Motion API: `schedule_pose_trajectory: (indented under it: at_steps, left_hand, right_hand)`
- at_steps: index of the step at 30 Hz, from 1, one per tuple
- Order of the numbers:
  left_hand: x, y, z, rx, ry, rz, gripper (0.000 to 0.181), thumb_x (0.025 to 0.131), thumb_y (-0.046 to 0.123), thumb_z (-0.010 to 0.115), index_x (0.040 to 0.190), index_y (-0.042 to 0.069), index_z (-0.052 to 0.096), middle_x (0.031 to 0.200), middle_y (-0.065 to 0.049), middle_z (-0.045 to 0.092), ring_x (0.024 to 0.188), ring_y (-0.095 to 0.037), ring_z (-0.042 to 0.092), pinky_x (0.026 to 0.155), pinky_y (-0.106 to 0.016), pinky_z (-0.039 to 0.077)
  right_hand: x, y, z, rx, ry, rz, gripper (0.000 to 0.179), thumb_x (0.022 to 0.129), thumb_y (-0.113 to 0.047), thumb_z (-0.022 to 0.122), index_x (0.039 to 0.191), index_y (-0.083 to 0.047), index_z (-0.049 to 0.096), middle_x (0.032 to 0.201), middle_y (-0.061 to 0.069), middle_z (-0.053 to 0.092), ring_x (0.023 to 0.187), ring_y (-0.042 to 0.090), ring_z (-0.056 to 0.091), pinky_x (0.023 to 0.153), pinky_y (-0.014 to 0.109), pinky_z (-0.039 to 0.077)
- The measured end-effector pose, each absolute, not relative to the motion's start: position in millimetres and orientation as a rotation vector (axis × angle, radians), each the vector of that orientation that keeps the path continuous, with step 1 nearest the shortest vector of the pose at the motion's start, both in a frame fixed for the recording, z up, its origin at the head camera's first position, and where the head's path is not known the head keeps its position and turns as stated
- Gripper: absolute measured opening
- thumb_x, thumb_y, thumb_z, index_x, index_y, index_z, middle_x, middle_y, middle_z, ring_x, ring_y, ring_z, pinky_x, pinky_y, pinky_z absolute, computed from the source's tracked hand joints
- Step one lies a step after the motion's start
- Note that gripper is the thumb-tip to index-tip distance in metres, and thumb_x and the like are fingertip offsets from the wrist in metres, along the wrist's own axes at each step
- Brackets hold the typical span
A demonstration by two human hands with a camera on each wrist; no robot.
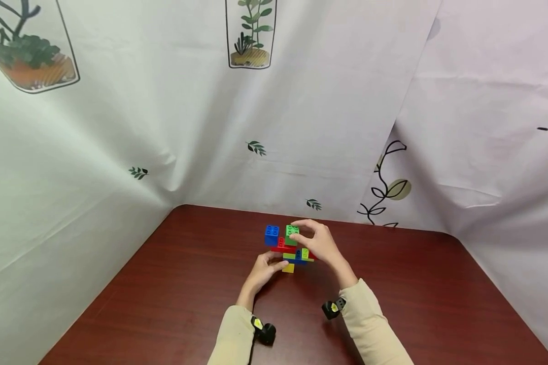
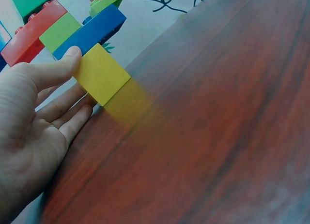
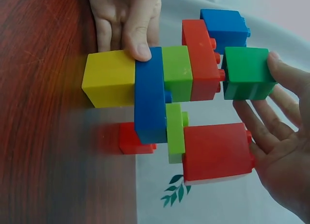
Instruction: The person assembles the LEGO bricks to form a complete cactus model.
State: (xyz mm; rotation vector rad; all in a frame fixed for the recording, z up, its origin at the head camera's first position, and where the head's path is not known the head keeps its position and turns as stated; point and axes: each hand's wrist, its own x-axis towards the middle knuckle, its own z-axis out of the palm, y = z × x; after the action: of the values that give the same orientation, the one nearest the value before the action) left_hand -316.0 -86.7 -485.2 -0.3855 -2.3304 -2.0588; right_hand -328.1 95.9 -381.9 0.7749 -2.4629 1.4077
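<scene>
A stack of toy building bricks stands on the table, with a yellow brick at its base. Above that come a long blue brick, a lime brick and a long red brick. My left hand grips the stack low down, thumb on the blue brick's side. My right hand holds a green brick between thumb and fingers, right at the red brick's studs. Another blue brick sits on the red one's left end. On the stack's other side, a thin lime brick carries a big red brick.
A smaller red brick shows at the tabletop behind the stack. The dark reddish wooden table meets a hanging white cloth with plant prints along its back and sides. Wrist cameras are strapped over both sleeves.
</scene>
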Motion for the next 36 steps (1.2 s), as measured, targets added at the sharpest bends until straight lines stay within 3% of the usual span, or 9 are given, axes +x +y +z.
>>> schedule_pose_trajectory:
  at_steps: [19, 26, 36]
  left_hand:
    - [-316, -85, -481, -0.346, -2.313, -2.101, 0.037, 0.093, 0.011, 0.064, 0.125, -0.007, 0.059, 0.123, -0.027, 0.063, 0.102, -0.027, 0.067, 0.091, -0.039, 0.056]
    - [-302, -85, -459, -0.376, -2.314, -2.108, 0.035, 0.092, 0.008, 0.064, 0.122, -0.01, 0.059, 0.12, -0.029, 0.063, 0.099, -0.026, 0.067, 0.089, -0.037, 0.056]
    - [-318, -85, -484, -0.317, -2.319, -2.095, 0.038, 0.093, 0.013, 0.064, 0.127, -0.005, 0.059, 0.122, -0.024, 0.064, 0.102, -0.027, 0.067, 0.092, -0.04, 0.055]
  right_hand:
    - [-329, 94, -384, 0.757, -2.51, 1.482, 0.03, 0.09, -0.021, 0.07, 0.117, -0.01, 0.067, 0.117, 0.012, 0.069, 0.103, 0.028, 0.068, 0.084, 0.039, 0.058]
    - [-331, 96, -384, 0.751, -2.54, 1.487, 0.031, 0.09, -0.022, 0.07, 0.118, -0.01, 0.066, 0.12, 0.013, 0.068, 0.106, 0.029, 0.066, 0.088, 0.041, 0.057]
    - [-335, 97, -380, 0.801, -2.611, 1.484, 0.031, 0.09, -0.024, 0.07, 0.118, -0.011, 0.066, 0.108, 0.013, 0.07, 0.092, 0.029, 0.069, 0.079, 0.034, 0.057]
